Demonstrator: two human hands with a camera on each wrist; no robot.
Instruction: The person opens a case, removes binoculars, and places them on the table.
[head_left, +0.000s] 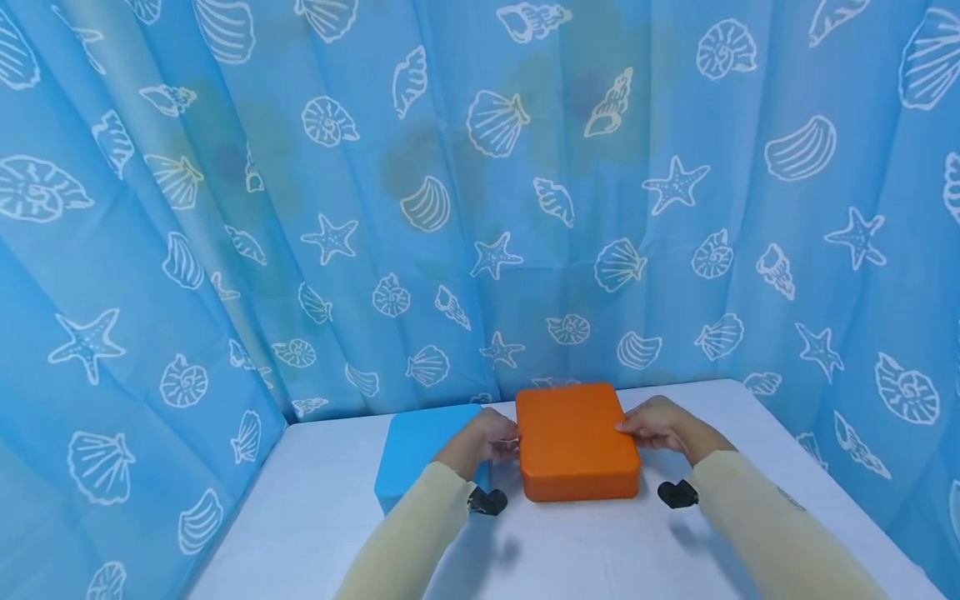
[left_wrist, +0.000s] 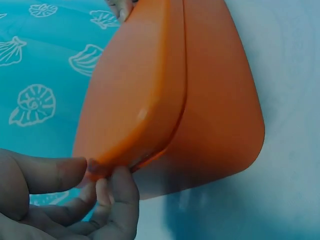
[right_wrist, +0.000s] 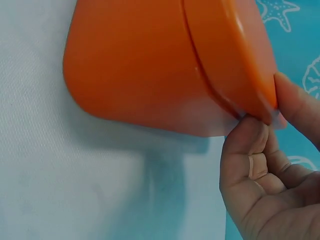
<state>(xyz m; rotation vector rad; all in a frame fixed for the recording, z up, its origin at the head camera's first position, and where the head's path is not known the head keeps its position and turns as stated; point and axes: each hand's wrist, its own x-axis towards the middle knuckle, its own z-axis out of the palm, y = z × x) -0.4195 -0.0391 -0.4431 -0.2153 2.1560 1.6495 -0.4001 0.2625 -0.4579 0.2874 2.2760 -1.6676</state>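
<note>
Head view showed the flat orange plastic box with rounded corners (head_left: 576, 440) lying low in the middle of the frame on the white tabletop (head_left: 600, 550), with a plain blue box (head_left: 420, 450) just beside it on the left and the blue seashell-print curtain (head_left: 480, 208) filling everything above. My left hand (head_left: 487, 437) met the left edge of the box's orange lid (head_left: 570, 421), and my right hand (head_left: 656, 427) met the right edge.

In the left wrist view my left thumb and fingertips (left_wrist: 107, 187) pinched the rim of the lid at the lower left of the frame, where a thin dark seam ran between the lid and the orange base (left_wrist: 220, 115). In the right wrist view my right thumb and forefinger (right_wrist: 250, 135) pinched the opposite rim at the right of the frame. Both hands were curled, each closed on the lid's edge alone, with nothing else held.

I judged that the grip wanted to sit on the lip only, clear of the base, and that both sides should get equal pull so the lid would stay level rather than jam on one corner. The base sat free on the smooth cloth, so a gentle, even pull seemed wiser than a jerk that might drag the whole box.
</note>
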